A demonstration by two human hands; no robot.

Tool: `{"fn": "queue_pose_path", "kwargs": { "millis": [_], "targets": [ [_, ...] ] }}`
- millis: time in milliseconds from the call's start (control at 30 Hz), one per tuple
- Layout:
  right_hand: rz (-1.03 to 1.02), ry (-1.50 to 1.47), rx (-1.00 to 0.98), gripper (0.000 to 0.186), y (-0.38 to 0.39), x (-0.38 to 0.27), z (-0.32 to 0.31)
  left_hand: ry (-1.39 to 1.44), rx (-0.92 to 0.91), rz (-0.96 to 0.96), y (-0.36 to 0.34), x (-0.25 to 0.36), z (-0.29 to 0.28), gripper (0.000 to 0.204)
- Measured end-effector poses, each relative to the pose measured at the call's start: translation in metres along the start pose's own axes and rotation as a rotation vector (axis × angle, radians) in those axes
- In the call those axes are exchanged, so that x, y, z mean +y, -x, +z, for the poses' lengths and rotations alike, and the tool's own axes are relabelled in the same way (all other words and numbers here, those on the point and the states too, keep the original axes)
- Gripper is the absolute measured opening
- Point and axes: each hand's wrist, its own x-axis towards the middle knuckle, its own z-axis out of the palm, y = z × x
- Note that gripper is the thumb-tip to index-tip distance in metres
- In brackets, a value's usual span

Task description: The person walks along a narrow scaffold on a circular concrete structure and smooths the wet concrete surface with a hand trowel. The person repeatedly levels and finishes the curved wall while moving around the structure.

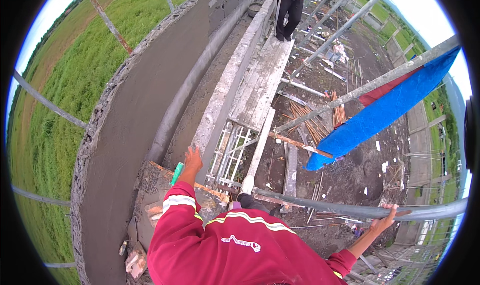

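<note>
My left hand [193,161] rests with its fingers spread on the top of a low concrete wall [222,87] that runs away ahead of me. Just below that hand, beside my wrist, a green cylindrical object [177,174] shows; its kind is unclear. Out to the right, my right hand [384,216] is closed around a grey scaffold pipe [340,208]. One of my feet [248,201] shows beside a narrow pale beam [258,152], under the near pipe.
A freshly plastered curved wall [135,105] stands on the left. Ahead, another person [289,12] stands on a plank walkway [262,77]. A blue tarp [385,115] hangs from a sloping pipe [375,80]. Far below lies muddy ground with scattered poles [310,125]. A trowel [132,232] lies lower left.
</note>
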Motion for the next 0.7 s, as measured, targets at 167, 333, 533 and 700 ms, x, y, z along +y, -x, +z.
{"fn": "queue_pose_path", "kwargs": {
  "millis": [167, 333, 533, 700],
  "targets": [
    [-0.009, -0.006, 0.002, 0.025, 0.0, 0.002, 0.002, -0.007, 0.082, -0.036, 0.007, -0.01, 0.022, 0.089],
    [-0.004, 0.006, 0.037, 0.027, -0.001, 0.002, 0.002, 0.006, 0.139, -0.015, 0.003, -0.014, 0.029, 0.087],
    [-0.014, 0.055, 0.052, 0.028, -0.002, 0.002, 0.001, 0.005, 0.108, -0.054, 0.003, -0.009, 0.023, 0.087],
    [0.004, 0.045, 0.061, 0.023, -0.004, 0.003, 0.001, 0.028, 0.122, -0.049, 0.005, -0.009, 0.023, 0.087]
  ]
}}
